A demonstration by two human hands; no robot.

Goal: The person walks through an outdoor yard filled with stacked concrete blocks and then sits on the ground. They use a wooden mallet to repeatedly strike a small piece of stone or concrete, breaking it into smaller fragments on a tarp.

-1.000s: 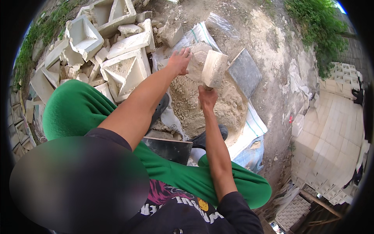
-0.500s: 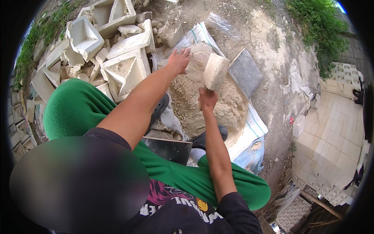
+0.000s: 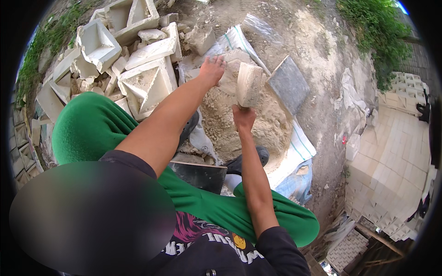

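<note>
My right hand (image 3: pixel 243 117) grips the lower end of a pale, flat stone-like block (image 3: pixel 249 84) and holds it upright above a heap of sandy rubble (image 3: pixel 230 124). My left hand (image 3: pixel 212 70) reaches forward and rests on a rounded pale lump (image 3: pixel 230 77) just left of the block. The left hand's fingers curl over that lump; whether it grasps it is unclear. Both arms stretch out over my green trousers (image 3: pixel 92 129).
Broken white plaster moulds (image 3: pixel 138 78) are piled at the left. A grey square slab (image 3: pixel 288 84) lies right of the heap on a white woven sack (image 3: pixel 294 147). A black tray edge (image 3: pixel 198 175) sits by my knees. Stacked pale tiles (image 3: pixel 391 161) at right.
Little differs: the block in my right hand has tilted slightly more upright, and my left hand stays on the lump.
</note>
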